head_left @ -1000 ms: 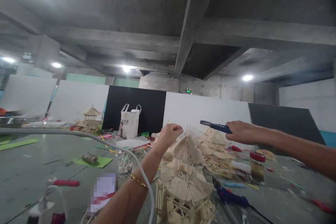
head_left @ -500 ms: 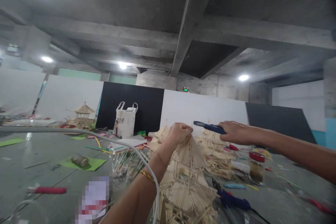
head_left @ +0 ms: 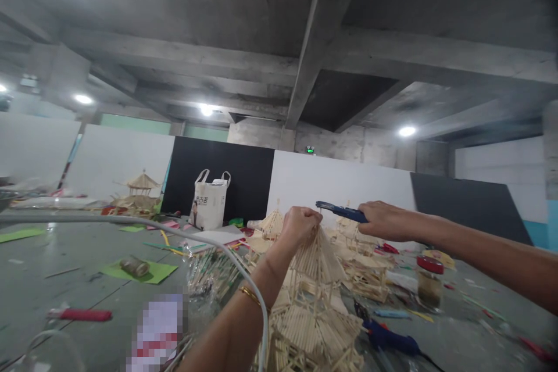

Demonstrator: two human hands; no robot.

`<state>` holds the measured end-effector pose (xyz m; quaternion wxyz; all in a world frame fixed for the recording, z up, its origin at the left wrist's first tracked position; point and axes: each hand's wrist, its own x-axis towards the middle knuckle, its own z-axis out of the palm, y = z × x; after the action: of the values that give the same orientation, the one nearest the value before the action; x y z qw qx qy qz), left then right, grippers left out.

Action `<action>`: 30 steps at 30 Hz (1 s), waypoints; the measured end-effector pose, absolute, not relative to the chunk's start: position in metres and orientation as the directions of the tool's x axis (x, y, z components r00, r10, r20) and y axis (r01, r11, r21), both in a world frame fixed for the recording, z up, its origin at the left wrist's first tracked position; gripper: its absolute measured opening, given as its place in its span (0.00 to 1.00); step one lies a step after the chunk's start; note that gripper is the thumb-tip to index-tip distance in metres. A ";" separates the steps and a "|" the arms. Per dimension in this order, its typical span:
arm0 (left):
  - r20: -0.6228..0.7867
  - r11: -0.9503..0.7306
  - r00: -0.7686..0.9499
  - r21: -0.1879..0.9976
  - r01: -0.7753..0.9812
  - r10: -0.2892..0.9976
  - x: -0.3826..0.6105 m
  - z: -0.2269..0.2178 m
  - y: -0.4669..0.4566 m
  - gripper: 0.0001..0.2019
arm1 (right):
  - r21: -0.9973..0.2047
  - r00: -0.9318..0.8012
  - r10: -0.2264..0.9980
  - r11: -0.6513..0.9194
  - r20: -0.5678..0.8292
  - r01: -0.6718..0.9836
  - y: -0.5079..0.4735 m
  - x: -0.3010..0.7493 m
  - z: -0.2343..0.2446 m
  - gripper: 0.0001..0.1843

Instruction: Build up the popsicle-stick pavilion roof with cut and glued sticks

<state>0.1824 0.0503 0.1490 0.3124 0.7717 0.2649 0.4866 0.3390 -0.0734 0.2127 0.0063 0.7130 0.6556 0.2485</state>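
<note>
A tiered model pagoda (head_left: pixel 316 325) built of thin pale wooden sticks stands upright right before me. At its pointed roof peak my left hand (head_left: pixel 303 224) is closed in a pinch on the slender tip, and the fingers hide most of it. My right hand (head_left: pixel 379 220) grips a long dark blue hand tool (head_left: pixel 342 211), whose exact kind is not clear. The tool's far end points left and hangs just above the left fingertips. Behind, two similar stick pagodas (head_left: pixel 366 267) are partly covered by the front one and my left arm.
A glue gun (head_left: pixel 390 336) and a red-lidded jar (head_left: pixel 429 282) lie to the right. Leftward are bagged sticks (head_left: pixel 213 270), green paper (head_left: pixel 161 272) and a red-handled tool (head_left: pixel 85 315). A white cable (head_left: pixel 248 270) crosses over my left forearm. A white bag (head_left: pixel 210 203) stands behind.
My right hand and the blue tool have moved slightly left, bringing the tool's end over the left fingers. The left hand keeps its pinch at the peak. The camera view shifts slightly.
</note>
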 end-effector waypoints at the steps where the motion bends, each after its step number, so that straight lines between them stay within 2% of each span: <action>1: 0.585 -0.674 0.402 0.730 0.119 0.704 0.182 0.149 0.050 0.14 | 0.336 0.017 0.937 -0.141 0.348 0.931 -0.074 0.338 0.213 0.15; 12: 0.579 -0.696 0.431 0.694 0.185 0.692 0.180 0.149 0.045 0.14 | 0.356 -0.011 0.941 -0.117 0.338 0.927 -0.074 0.330 0.208 0.15; 30: 0.596 -0.680 0.401 0.726 0.100 0.696 0.184 0.142 0.048 0.15 | 0.372 -0.003 0.923 -0.153 0.386 0.915 -0.076 0.327 0.210 0.15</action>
<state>0.1845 0.0481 0.1424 0.3077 0.7782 0.2556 0.4842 0.3271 -0.0756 0.2102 0.0064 0.7061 0.6507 0.2791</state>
